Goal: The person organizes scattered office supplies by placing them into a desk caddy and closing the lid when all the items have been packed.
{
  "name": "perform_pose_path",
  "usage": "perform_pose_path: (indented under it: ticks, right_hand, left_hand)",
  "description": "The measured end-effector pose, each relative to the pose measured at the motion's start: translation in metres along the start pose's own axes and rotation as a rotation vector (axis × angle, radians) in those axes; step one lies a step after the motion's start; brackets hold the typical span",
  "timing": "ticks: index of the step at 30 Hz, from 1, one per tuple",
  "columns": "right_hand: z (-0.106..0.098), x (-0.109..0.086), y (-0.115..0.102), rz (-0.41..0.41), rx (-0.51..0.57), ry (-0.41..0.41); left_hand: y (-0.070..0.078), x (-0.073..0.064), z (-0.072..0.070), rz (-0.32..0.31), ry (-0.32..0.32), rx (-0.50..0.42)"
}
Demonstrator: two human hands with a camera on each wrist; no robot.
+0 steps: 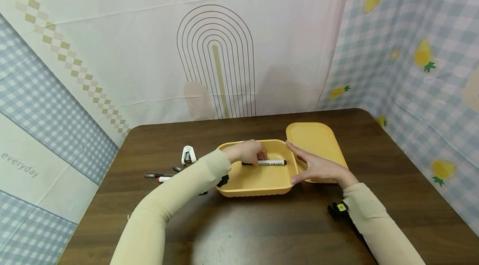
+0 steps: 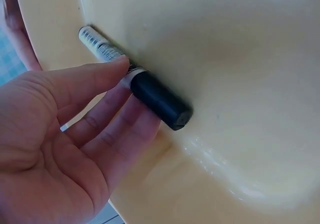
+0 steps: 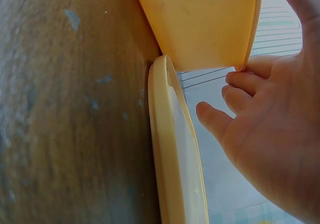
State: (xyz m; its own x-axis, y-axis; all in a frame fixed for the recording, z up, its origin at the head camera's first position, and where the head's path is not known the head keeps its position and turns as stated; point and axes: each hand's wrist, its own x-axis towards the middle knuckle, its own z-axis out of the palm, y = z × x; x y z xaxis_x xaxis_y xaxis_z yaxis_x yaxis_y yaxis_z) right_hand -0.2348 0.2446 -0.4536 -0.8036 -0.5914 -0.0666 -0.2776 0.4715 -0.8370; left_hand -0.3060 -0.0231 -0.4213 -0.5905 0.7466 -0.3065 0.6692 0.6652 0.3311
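Observation:
Inside a yellow plastic box (image 1: 262, 184), my left hand (image 1: 250, 151) pinches a marker (image 1: 276, 162) between thumb and fingers. The marker has a white, printed barrel and a black cap (image 2: 157, 97); in the left wrist view it lies against or just over the box floor. My right hand (image 1: 318, 167) is at the box's right end, thumb and fingers spread along the rim. In the right wrist view its fingers (image 3: 250, 81) touch the rim edge. Below that hand is the yellow lid (image 1: 316, 140), flat on the table.
Left of the box lie a white stapler-like item (image 1: 188, 155), a dark pen (image 1: 155, 175) and a red-and-white marker (image 1: 163, 179), partly behind the left sleeve. The brown table (image 1: 243, 227) ends at a cloth-covered wall (image 1: 292, 48).

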Motion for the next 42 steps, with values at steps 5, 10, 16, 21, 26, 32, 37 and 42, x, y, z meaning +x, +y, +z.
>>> perform_pose_path:
  ticks: [5,10,16,21,26,32,37,42]
  right_hand:
    - [0.0,0.0,0.0,0.009,-0.008,0.003]
    - [0.0,-0.001,-0.002,0.019,-0.001,-0.002]
    - [0.0,-0.001,-0.002,0.029,0.025,-0.011]
    - [0.0,-0.002,0.0,0.022,0.031,-0.012]
    - [0.0,-0.002,0.001,0.021,0.032,-0.009]
    - [0.001,-0.001,0.001,0.026,0.03,-0.009]
    - [0.001,0.0,0.001,0.015,0.035,-0.015]
    - [0.0,0.0,-0.001,0.01,0.021,-0.014]
  left_hand:
    - [0.001,-0.001,-0.001,-0.002,0.004,-0.006]
    - [0.001,-0.004,-0.004,0.004,0.01,-0.007]
    - [0.003,-0.011,-0.016,0.011,0.012,-0.043]
    - [0.004,-0.017,-0.028,0.02,0.037,-0.079]
    - [0.003,-0.022,-0.04,0.036,0.07,-0.079]
    - [0.0,-0.031,-0.054,0.074,0.116,-0.081]
    - [-0.014,-0.046,-0.062,0.057,0.171,-0.151]
    - [-0.03,-0.066,-0.072,0.001,0.245,-0.221]
